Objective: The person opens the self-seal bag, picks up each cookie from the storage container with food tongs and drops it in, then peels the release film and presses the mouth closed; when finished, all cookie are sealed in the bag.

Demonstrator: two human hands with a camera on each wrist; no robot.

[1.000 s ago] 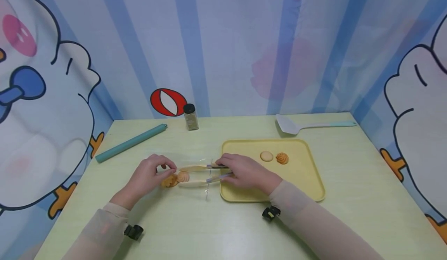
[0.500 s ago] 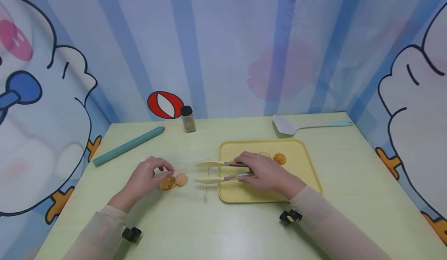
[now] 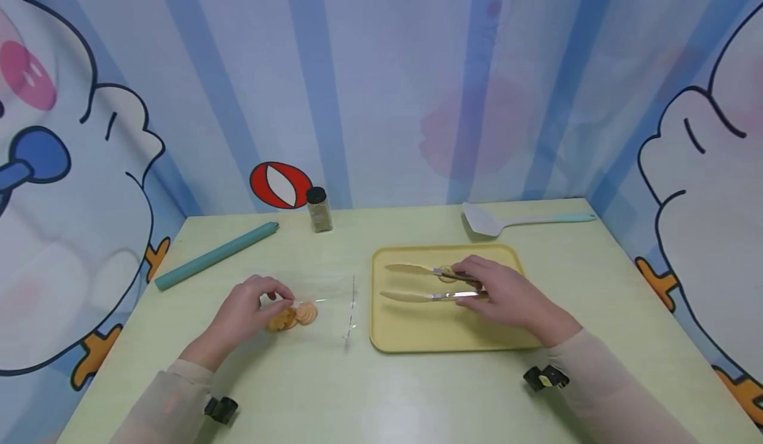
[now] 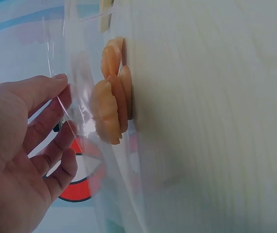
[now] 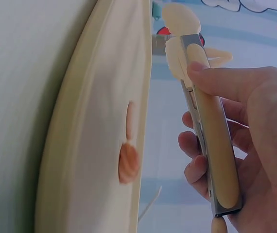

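My left hand (image 3: 241,318) pinches the edge of a clear plastic bag (image 3: 334,321) lying on the table; several cookies (image 3: 306,313) are inside. The left wrist view shows thumb and index on the film (image 4: 58,97), beside the stacked cookies (image 4: 108,109). Over the yellow tray (image 3: 417,344), my right hand (image 3: 507,298) grips a pair of tongs (image 3: 411,296), whose two arms stand apart with nothing between the tips. In the right wrist view, a round cookie (image 5: 129,162) and a pale one (image 5: 129,121) lie on the tray, not touched by the tongs (image 5: 216,145).
A teal roller (image 3: 217,256) lies at the back left. A small black-capped jar (image 3: 319,211) stands near the back edge beside the striped backdrop. Behind the tray, a spatula (image 3: 483,221) with a pale green handle lies along the table's back right.
My right hand and the tongs have moved right, away from the bag's mouth and over the tray. My left hand stays at the bag. The head view has shifted slightly.
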